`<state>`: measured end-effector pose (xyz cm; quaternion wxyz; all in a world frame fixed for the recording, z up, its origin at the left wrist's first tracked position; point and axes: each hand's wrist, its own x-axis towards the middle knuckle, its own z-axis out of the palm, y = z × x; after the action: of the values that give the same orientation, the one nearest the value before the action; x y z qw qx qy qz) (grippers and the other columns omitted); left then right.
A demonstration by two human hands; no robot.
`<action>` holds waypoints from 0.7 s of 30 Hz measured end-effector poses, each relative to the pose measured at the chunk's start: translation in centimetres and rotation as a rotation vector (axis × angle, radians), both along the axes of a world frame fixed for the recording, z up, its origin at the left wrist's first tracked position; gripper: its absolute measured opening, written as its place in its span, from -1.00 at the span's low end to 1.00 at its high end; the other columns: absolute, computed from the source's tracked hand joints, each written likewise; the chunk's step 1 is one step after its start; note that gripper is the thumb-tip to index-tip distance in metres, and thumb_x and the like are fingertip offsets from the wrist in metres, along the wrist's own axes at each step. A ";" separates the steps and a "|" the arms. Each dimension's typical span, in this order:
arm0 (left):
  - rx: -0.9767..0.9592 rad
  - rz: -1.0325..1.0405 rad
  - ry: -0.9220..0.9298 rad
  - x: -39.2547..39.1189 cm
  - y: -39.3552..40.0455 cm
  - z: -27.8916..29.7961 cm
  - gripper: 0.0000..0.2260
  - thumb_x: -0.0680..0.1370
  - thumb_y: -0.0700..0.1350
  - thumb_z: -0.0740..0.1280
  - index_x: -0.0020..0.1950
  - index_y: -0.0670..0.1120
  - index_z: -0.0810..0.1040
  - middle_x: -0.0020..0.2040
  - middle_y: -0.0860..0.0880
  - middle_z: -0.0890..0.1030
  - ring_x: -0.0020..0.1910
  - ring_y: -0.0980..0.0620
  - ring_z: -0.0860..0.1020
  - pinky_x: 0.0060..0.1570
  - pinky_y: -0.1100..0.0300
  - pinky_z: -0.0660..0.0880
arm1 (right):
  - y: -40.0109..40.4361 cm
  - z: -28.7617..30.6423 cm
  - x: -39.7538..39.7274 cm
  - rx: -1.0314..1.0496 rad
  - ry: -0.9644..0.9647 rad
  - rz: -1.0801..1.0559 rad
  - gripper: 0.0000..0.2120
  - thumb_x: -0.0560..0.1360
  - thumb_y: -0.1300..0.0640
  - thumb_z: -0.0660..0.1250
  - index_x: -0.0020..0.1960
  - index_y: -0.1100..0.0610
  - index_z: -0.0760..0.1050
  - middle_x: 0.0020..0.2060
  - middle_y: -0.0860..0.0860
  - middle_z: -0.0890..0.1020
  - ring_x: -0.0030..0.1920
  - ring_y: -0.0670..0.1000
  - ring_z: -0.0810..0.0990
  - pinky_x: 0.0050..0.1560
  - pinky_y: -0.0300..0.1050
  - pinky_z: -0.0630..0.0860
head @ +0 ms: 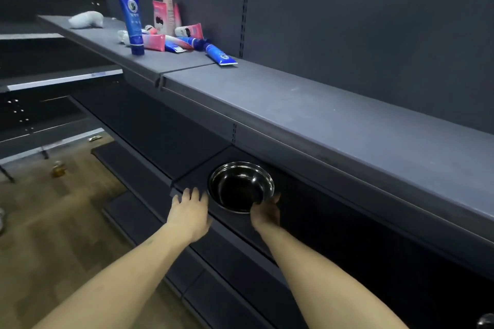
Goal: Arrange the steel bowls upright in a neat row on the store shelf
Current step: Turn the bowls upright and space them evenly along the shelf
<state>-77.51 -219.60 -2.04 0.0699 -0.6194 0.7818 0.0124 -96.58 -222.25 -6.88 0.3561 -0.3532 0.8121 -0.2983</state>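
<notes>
Standing upright on a dark lower shelf (192,173), open side up, just under a grey upper shelf (320,115): one steel bowl (240,186). Right hand (266,212) pinching its near rim, thumb inside. Left hand (190,209) flat on the shelf edge just beside the bowl, fingers spread, holding nothing. Scattered on the upper shelf farther left: tubes (171,35), one blue tube (131,19) standing upright, others lying. Dark back panel (374,21) behind; wood-look floor (53,222) below, left.

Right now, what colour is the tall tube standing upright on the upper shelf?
Blue, with a white crimped top: the tall tube, seen in the head view.
</notes>
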 end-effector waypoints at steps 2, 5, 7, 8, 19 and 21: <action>-0.028 -0.025 0.015 -1.0 -0.3 -0.2 -0.37 0.61 0.17 0.16 0.58 -0.11 0.10 0.55 -0.16 0.17 0.53 -0.19 0.12 0.46 -0.12 0.17 | 0.3 -0.5 -1.2 -0.040 -0.085 -0.080 -0.25 0.64 0.06 0.17 0.68 0.07 -0.18 0.20 0.28 0.64 0.08 0.27 0.72 0.08 0.18 0.69; -0.032 -0.070 0.028 -3.0 -0.3 -0.3 -0.39 0.60 0.18 0.16 0.56 -0.09 0.15 0.53 -0.13 0.23 0.51 -0.17 0.15 0.46 -0.11 0.17 | 2.5 -0.8 -3.5 -0.102 -0.112 -0.170 -0.25 0.62 0.06 0.21 0.68 0.05 -0.12 0.21 0.24 0.63 0.09 0.27 0.72 0.09 0.18 0.69; -0.008 -0.112 0.028 -4.5 0.1 -0.4 -0.40 0.60 0.18 0.15 0.56 -0.08 0.16 0.52 -0.12 0.25 0.50 -0.17 0.18 0.46 -0.11 0.17 | 4.3 -1.0 -5.2 -0.117 -0.108 -0.219 -0.22 0.61 0.03 0.25 0.68 0.00 -0.12 0.20 0.20 0.64 0.07 0.25 0.73 0.07 0.17 0.70; 0.007 -0.136 0.028 -5.2 0.4 -0.5 -0.40 0.61 0.18 0.14 0.57 -0.08 0.15 0.52 -0.12 0.24 0.51 -0.18 0.17 0.46 -0.12 0.16 | 5.3 -1.2 -6.0 -0.120 -0.107 -0.252 -0.20 0.59 0.00 0.28 0.68 -0.03 -0.11 0.20 0.19 0.64 0.07 0.24 0.73 0.07 0.18 0.70; 0.096 -0.491 0.036 -14.8 7.4 -1.6 -0.43 0.61 0.17 0.13 0.56 -0.05 0.15 0.49 -0.09 0.30 0.45 -0.17 0.25 0.40 -0.10 0.25 | 20.2 0.4 -13.7 -0.184 -0.090 -0.620 -0.59 0.58 0.02 0.29 0.37 0.13 0.34 0.02 0.15 0.69 -0.19 0.15 0.73 -0.29 -0.03 0.68; 0.103 -0.541 0.044 -16.3 8.9 -1.5 -0.43 0.61 0.16 0.14 0.55 -0.06 0.16 0.49 -0.10 0.30 0.45 -0.17 0.26 0.40 -0.10 0.24 | 22.6 1.2 -14.4 -0.185 -0.098 -0.666 -0.72 0.60 0.08 0.27 0.27 0.09 0.32 -0.04 0.14 0.69 -0.29 0.10 0.69 -0.42 -0.10 0.61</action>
<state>-93.81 -210.66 -3.52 0.0852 -0.3835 0.9184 0.0464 -110.95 -199.61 -5.67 0.2444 -0.0850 0.8342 -0.4870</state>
